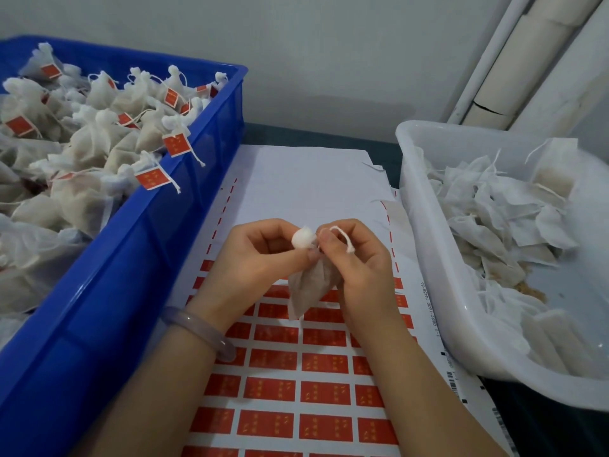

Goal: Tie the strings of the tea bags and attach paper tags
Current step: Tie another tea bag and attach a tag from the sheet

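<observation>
My left hand (257,258) is curled, thumb and forefinger pinching the neck of one tea bag (308,291) just under its white gathered top. My right hand (362,268), also curled, pinches the string (344,237), which loops over its forefinger. The bag hangs between both hands, above a sheet of red paper tags (290,389) spreading toward 6 o'clock on the desk (296,133). A pale bangle (194,324) sits on my left wrist. At 10 o'clock a blue crate (108,291) holds tagged bags (92,140); at 3 o'clock a white tub (438,275) holds untied bags (501,206).
</observation>
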`<state>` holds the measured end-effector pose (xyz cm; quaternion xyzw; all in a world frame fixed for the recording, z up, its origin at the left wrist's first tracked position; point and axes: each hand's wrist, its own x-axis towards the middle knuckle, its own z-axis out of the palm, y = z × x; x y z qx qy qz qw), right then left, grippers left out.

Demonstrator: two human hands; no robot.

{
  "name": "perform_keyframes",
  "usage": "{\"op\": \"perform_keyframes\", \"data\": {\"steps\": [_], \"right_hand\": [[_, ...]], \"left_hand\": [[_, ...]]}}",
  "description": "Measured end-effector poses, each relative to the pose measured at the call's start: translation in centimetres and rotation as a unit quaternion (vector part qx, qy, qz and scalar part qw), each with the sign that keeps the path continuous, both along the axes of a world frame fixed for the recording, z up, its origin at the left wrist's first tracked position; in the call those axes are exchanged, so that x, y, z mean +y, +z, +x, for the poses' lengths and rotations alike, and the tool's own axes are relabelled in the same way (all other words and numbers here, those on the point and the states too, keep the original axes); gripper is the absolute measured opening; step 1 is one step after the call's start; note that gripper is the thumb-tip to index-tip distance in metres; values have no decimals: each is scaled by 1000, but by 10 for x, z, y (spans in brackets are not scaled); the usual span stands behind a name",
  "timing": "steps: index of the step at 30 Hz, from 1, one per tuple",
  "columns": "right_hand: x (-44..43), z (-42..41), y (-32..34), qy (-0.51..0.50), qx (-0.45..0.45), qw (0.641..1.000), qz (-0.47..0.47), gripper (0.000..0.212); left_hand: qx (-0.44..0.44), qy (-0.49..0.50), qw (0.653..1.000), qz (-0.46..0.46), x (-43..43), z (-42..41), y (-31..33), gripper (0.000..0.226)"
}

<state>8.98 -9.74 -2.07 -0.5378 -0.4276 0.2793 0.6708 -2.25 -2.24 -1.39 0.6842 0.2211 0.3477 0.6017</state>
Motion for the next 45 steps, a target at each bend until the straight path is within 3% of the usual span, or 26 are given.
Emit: {"op": "perform_keyframes", "data": {"steps": [3,9,17,23,27,36,38,40,45], "right_hand": [[1,0,0,17,43,999,-24,9],[3,-2,-3,28,56,996,-58,17],[1,1,-4,30,45,998,-39,11],[-1,-2,0,-4,-18,1000,0,12],[-2,-1,2,-13,2,1000,15,12],[0,4,3,-7,-6,1000,10,15],[-1,7,1,15,-24,999,25,10],[0,8,-1,31,-40,998,38,18],[4,10,-5,-5,-96,993,63,16]], "left_hand": [[8,-5,1000,2,-2,0,2,24],[-22,10,997,-72,-1,1,-1,4],[-48,-1,996,-79,-3,2,0,21],[-83,-36,991,-100,-2,1,-3,22],[-111,-65,982,-136,-2,3,-4,14],[-135,-97,963,-210,-3,3,-4,24],[-150,-101,958,-223,-3,3,-3,24],[-159,-103,953,-238,-3,2,-2,27],[-157,-118,946,-257,-3,2,-1,28]]}}
